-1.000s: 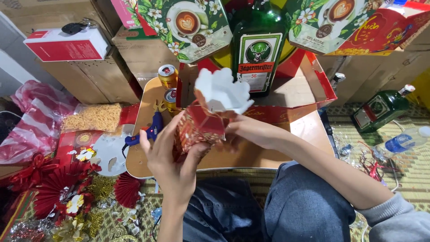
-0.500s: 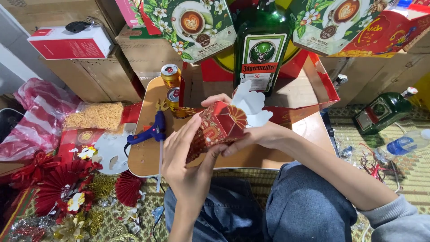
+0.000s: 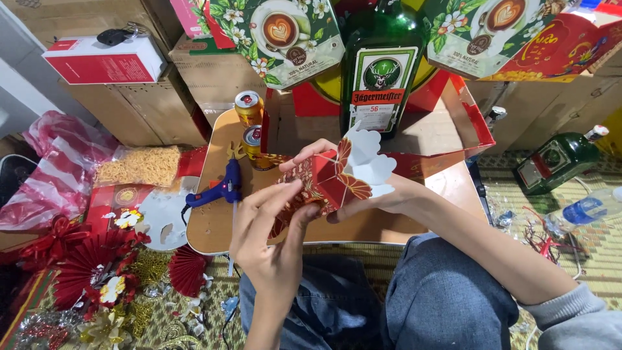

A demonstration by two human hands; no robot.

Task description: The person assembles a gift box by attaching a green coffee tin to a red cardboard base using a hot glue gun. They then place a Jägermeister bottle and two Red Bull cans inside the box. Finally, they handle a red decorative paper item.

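- Over my lap, at the near edge of the wooden tray table, I hold a small red gift box with gold patterning between both hands.
- My left hand is closed on the box's near left end, thumb and fingers pinching the card.
- My right hand cups the box from the right and underneath, with the index finger laid along its far top edge; it grips the box too.
- White scalloped flaps stand open at the box's right end, above my right palm.
- Left of the box, a blue glue gun lies on the table, well apart from my fingers.
- Beyond it stand two gold drink cans, one behind the other.
- At the far side, a large green bottle stands upright in an open red carton.
- Far left, a clear bag of yellow shreds lies beside red fan-shaped paper decorations on the floor.
- On the right, a smaller green bottle lies on its side on the mat.
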